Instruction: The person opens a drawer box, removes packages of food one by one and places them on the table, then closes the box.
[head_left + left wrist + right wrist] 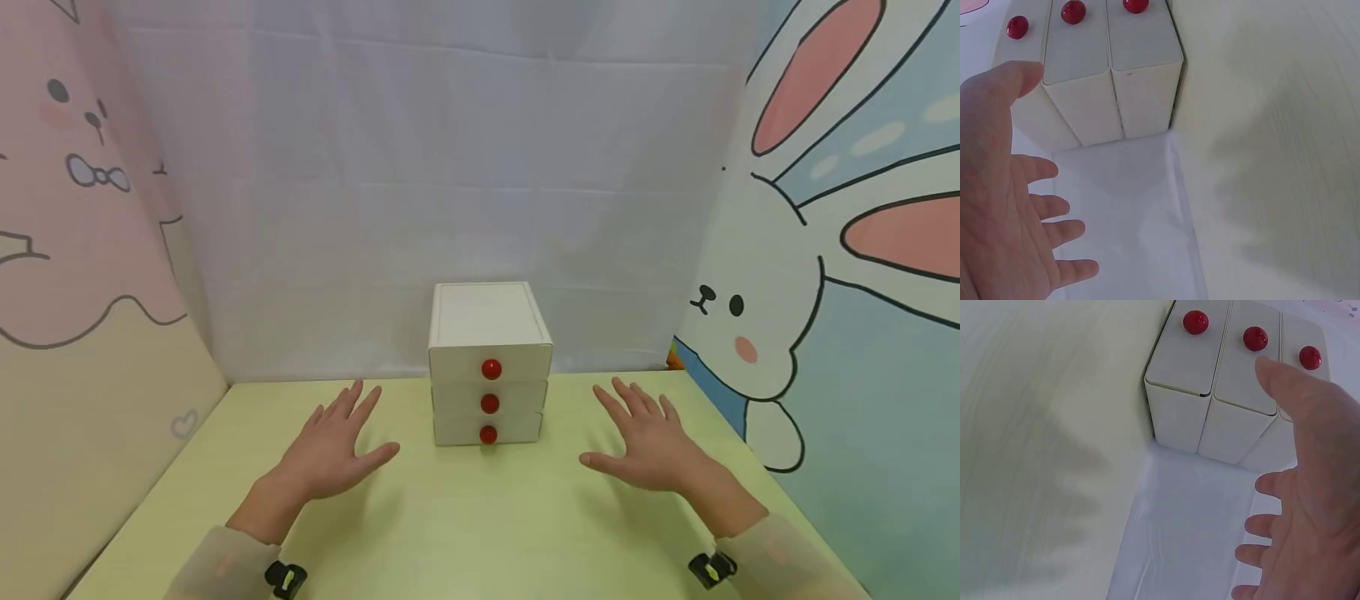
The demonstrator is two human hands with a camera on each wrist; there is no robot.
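Note:
A white box of three stacked drawers (491, 315) stands at the back middle of the table, all its drawers pushed in. Each drawer front carries one round red knob (491, 369). To the left of the box my left hand (330, 450) hovers over the table with fingers spread and thumb pointing inward. My right hand (648, 446) mirrors it on the other side, fingers spread as well. Neither hand holds anything, and both stay apart from the box. In the wrist views the drawer unit (1079, 50) shows beyond each thumb.
The pale yellow table (480, 533) reaches back to a white cloth (465, 167). A panel with a pink cartoon animal (75, 208) borders the left side. On the right a blue panel bears a white rabbit (765, 333). Dark bands (285, 578) sit on both sleeves.

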